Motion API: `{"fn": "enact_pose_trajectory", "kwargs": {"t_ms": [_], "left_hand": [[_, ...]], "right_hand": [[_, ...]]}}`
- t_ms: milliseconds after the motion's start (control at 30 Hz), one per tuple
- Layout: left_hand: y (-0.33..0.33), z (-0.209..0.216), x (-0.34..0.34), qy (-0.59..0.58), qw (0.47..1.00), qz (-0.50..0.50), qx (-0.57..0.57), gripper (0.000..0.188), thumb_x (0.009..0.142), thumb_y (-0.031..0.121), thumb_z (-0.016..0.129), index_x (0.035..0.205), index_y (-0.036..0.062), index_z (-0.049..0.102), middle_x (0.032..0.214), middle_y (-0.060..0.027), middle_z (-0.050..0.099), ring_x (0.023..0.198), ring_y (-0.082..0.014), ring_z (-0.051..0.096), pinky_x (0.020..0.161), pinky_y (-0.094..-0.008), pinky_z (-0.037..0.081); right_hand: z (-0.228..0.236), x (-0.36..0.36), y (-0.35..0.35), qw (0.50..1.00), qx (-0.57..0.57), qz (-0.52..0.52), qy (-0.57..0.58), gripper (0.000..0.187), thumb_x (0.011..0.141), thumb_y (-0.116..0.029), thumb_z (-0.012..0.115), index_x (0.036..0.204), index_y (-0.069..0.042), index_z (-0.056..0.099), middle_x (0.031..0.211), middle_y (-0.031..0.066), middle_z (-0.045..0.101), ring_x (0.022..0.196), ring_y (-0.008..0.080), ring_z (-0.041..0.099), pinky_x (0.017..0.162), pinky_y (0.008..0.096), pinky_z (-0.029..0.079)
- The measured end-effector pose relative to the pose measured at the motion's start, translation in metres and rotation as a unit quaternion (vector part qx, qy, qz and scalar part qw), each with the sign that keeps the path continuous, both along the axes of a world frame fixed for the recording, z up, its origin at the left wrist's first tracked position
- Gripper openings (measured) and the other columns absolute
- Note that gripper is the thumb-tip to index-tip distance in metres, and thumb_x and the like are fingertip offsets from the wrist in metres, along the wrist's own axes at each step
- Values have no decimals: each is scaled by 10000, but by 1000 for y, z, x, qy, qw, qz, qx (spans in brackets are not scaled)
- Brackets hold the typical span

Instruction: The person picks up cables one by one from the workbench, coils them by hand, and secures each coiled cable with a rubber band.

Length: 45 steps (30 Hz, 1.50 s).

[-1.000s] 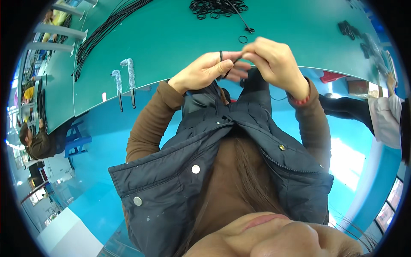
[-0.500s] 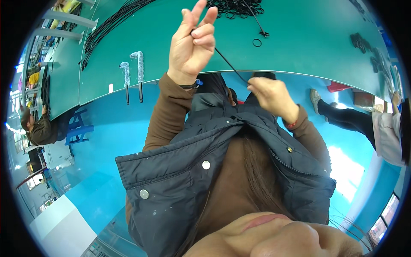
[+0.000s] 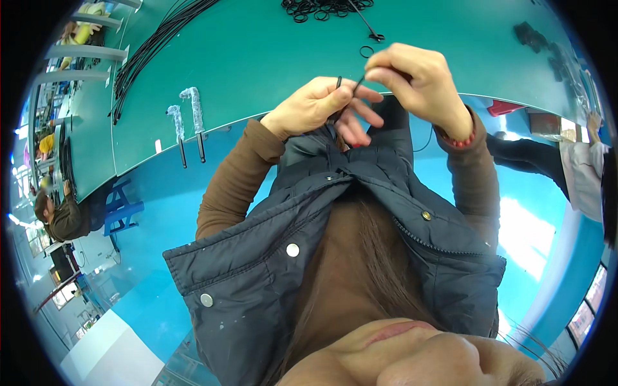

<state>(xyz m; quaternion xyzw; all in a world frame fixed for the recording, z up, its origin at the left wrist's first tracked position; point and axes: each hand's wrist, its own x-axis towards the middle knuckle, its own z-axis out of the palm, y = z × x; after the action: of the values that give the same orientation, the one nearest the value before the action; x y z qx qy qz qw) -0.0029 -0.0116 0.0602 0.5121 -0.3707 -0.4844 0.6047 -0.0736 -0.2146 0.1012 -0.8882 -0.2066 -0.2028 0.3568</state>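
My left hand [image 3: 315, 106], palm partly turned up, pinches a thin black cord [image 3: 358, 85] between thumb and index finger, its other fingers loosely spread. On the far right side of that grip, my right hand [image 3: 421, 77] pinches the same cord with its fingertips and draws it up at a slant. A short dark piece of it stands above the left thumb; part of its run is hidden behind the fingers. Beyond the right fingertips a single black ring [image 3: 362, 54] lies on the green table [image 3: 257, 58], close to a thin rod with a black end [image 3: 375, 36].
At the table's far side lies a heap of black rings [image 3: 322, 9]. Long black cables [image 3: 148, 61] bundle at the left, beside two black-handled tools wrapped in whitish film [image 3: 195, 112]. Dark pieces [image 3: 531, 37] lie at right. A blue stool [image 3: 122, 209] and people flank the workspace.
My left hand has come down and to the right, from raised over the table to near its edge. My right hand has risen toward the table. The two are now closer together.
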Motion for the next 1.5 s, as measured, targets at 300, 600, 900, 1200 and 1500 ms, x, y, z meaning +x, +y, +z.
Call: {"fn": "enact_pose_trajectory", "kwargs": {"t_ms": [300,600,900,1200,1500], "left_hand": [[4,12,8,186,960,113,-177,639,963,427,410,1372,-55,319,1328,-234,455,966,-263,617,748,-305,551],[-1,-3,-5,91,993,58,-54,517,985,335,413,1350,-30,376,1316,-175,476,1106,-284,571,859,-377,539],[6,9,0,207,967,89,-118,613,978,418,367,1318,-92,373,1155,-217,589,867,-288,668,704,-308,573],[0,-7,26,80,939,287,-169,502,986,278,424,1324,-87,355,1332,-258,435,1242,-384,440,994,-476,436],[3,6,-15,181,979,-10,-91,514,1003,305,365,1364,-59,327,1258,-273,502,926,-320,657,739,-324,564]], "right_hand": [[-89,-35,47,932,215,-1,292,166,927,-137,508,1017,-15,577,750,116,628,658,239,614,602,331,474],[2,-10,10,994,68,31,83,89,830,-80,608,869,0,603,728,164,592,646,268,597,568,315,456],[-92,-31,27,892,322,-9,316,172,946,-154,499,911,-15,595,608,-15,459,536,57,401,487,228,344],[-16,-78,28,980,8,18,198,85,864,-86,583,891,-13,549,740,165,601,648,357,590,538,375,458],[-27,22,-2,986,142,15,90,117,866,-107,594,838,0,630,667,64,577,563,135,513,511,275,413]]}}
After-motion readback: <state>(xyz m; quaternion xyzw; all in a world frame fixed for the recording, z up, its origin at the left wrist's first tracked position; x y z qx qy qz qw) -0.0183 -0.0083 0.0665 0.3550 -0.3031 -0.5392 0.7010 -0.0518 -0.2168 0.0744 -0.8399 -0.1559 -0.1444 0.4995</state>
